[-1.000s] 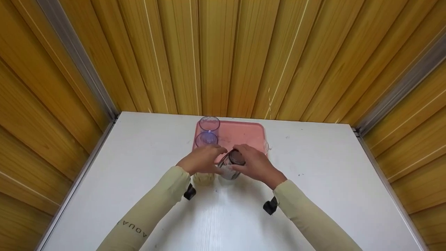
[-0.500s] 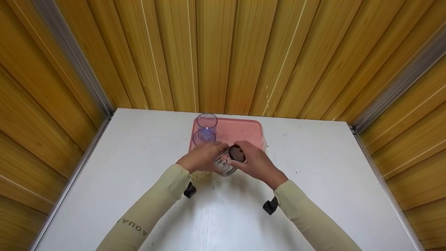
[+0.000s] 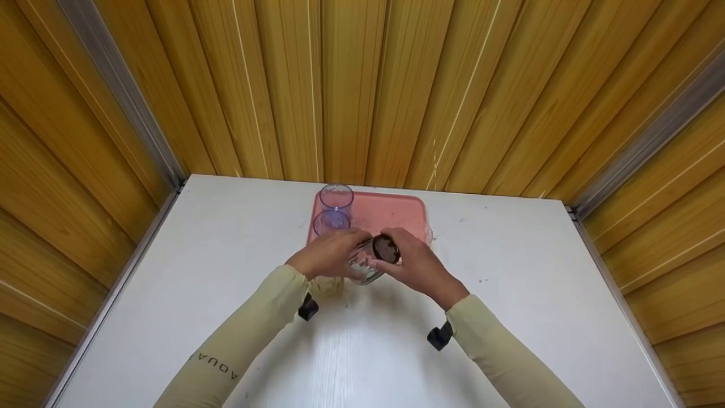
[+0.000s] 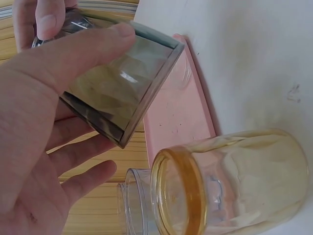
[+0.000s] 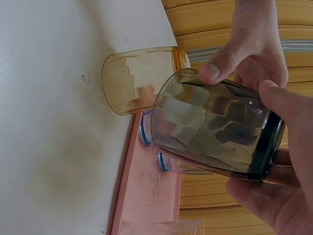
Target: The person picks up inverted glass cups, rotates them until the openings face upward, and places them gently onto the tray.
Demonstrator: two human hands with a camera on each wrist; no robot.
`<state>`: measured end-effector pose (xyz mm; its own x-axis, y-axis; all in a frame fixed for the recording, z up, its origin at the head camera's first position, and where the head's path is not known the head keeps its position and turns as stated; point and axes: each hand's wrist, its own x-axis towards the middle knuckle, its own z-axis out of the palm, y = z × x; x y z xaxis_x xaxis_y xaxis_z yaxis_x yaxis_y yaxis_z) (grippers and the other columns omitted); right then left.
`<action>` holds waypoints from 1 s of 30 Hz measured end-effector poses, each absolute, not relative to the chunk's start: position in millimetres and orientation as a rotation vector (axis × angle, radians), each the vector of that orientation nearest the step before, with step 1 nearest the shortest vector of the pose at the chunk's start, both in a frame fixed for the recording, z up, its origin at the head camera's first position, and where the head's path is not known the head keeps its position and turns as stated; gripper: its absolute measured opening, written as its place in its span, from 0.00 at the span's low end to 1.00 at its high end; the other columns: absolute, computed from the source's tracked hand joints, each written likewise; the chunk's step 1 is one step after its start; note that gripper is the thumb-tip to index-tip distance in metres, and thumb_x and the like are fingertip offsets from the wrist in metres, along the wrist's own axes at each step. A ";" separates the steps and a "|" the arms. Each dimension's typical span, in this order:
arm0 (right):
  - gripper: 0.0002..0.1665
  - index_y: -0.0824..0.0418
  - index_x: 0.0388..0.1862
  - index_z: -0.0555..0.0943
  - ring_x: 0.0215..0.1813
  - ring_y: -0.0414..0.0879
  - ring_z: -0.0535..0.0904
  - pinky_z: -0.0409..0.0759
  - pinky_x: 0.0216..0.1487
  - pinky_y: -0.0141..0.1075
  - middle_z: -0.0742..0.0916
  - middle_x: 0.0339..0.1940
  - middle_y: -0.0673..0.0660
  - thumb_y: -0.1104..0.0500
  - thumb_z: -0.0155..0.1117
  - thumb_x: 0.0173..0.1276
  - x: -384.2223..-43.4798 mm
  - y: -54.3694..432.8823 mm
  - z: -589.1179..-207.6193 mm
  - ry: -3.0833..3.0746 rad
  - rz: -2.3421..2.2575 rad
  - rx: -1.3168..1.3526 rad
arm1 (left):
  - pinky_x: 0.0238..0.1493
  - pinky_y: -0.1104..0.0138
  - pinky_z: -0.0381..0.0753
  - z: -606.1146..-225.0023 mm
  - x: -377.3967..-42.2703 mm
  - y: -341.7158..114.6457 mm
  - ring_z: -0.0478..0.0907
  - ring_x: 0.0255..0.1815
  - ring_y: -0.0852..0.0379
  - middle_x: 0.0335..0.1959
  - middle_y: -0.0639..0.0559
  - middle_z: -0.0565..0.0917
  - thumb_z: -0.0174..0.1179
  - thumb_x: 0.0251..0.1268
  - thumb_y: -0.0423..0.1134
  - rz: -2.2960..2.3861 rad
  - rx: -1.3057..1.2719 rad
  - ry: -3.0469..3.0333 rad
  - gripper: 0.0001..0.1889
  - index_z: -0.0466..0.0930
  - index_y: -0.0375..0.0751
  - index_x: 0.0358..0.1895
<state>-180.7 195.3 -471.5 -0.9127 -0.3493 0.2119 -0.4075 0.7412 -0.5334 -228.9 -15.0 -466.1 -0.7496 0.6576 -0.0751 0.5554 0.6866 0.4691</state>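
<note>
A smoky grey tumbler [image 5: 210,127] with faceted sides is held tilted over the table's middle, its thick dark end upward and its thin rim low. My right hand [image 3: 416,258] grips the dark end, thumb on one side and fingers round the other. At the tumbler's side, my left hand [image 3: 328,255] holds it between thumb and fingers, the thumb lying along the wall in the left wrist view. Close below the left hand stands an amber tumbler [image 4: 244,181], its thick orange band at the top. In the head view the left hand mostly covers it.
Beyond the hands lies a pink tray [image 3: 391,212]. Two bluish clear tumblers, a rear one [image 3: 337,196] and a front one [image 3: 332,224], stand on its left side. A colourless tumbler [image 5: 166,228] is at its right edge. Wood-patterned panels [image 3: 362,90] enclose the white table [image 3: 510,272].
My left hand has closed in on the grey tumbler and now holds it. The tumbler has tilted further, its low end swinging left, while the right hand keeps its grip.
</note>
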 end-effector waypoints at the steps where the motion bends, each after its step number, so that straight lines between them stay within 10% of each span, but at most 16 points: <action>1: 0.35 0.51 0.63 0.70 0.57 0.44 0.78 0.82 0.57 0.40 0.78 0.57 0.48 0.39 0.66 0.61 -180.9 195.3 -471.6 -2.841 0.903 0.618 | 0.64 0.56 0.76 -465.7 -228.9 -15.1 0.77 0.58 0.57 0.59 0.58 0.79 0.76 0.45 0.51 0.625 0.972 2.663 0.41 0.69 0.55 0.67; 18: 0.39 0.48 0.66 0.67 0.60 0.43 0.75 0.79 0.62 0.42 0.77 0.61 0.46 0.42 0.71 0.57 -179.9 194.4 -471.6 -2.889 0.928 0.601 | 0.59 0.57 0.80 -453.2 -223.3 -17.9 0.80 0.53 0.54 0.56 0.54 0.81 0.75 0.45 0.54 0.487 1.117 2.761 0.38 0.74 0.52 0.63; 30: 0.36 0.51 0.62 0.70 0.49 0.42 0.78 0.84 0.47 0.37 0.79 0.54 0.47 0.41 0.70 0.59 -180.9 199.9 -475.5 -2.797 1.039 0.587 | 0.70 0.47 0.67 -458.5 -225.8 -23.4 0.64 0.73 0.47 0.74 0.54 0.64 0.75 0.44 0.57 0.625 1.022 2.711 0.50 0.59 0.56 0.74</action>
